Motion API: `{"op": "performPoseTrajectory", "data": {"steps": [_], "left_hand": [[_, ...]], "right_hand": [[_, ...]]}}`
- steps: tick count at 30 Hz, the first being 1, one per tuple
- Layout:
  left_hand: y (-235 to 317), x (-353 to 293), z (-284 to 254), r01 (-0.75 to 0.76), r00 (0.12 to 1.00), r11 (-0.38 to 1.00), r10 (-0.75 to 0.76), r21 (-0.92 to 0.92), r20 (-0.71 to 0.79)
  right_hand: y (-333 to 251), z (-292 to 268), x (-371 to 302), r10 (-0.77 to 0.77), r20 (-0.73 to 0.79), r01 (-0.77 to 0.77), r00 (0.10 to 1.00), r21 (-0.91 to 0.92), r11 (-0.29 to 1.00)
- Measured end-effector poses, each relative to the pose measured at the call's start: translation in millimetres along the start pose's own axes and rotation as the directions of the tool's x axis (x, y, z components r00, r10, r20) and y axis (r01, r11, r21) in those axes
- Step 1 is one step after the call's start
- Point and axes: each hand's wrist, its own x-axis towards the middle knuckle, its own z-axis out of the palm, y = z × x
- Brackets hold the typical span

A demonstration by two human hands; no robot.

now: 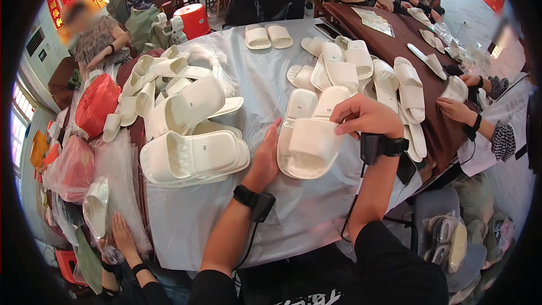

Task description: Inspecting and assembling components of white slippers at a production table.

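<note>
A pair of cream slippers [313, 146], pressed together with one partly over the other, is between my hands at the middle of the table. My left hand [265, 157] grips the pair along its left edge; most of its fingers are hidden by the slippers. From the right, my right hand [370, 115] has its thumb and bent fingers closed on the upper slipper beside its strap. Left of my left hand lies a stacked pair of cream slippers [195, 155], with another slipper pile [186, 104] behind it. More slippers [342, 68] lie just beyond my right hand.
Grey plastic sheeting [226, 226] covers my table. At its far edge stands one slipper pair [269, 36]; a bundle of clear strands [217, 68] lies left of it. Co-workers' hands handle a slipper [454, 89] at right and a bagged slipper [97, 208] at lower left. A red stool [192, 21] stands behind.
</note>
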Motion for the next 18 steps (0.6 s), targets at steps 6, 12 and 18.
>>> {"op": "performPoseTrajectory", "data": {"steps": [6,12,18], "left_hand": [[7.6,-3.7,6.0,-0.048,0.999,0.998,0.048,0.031,-0.001],[6.7,-3.2,5.8,-0.035,0.995,0.994,0.045,0.101,-0.092],[15.8,-6.7,10.3,-0.115,0.984,0.981,0.135,0.157,-0.118]], "right_hand": [[23.1,-6.6,17.4,0.1,0.013,-0.1,0.995,-0.054,0.994],[52.7,-10.5,45.8,-0.091,-0.078,0.066,0.993,-0.28,0.958],[54.7,1.9,64.8,-0.341,-0.037,0.279,0.939,-0.496,0.822]]}}
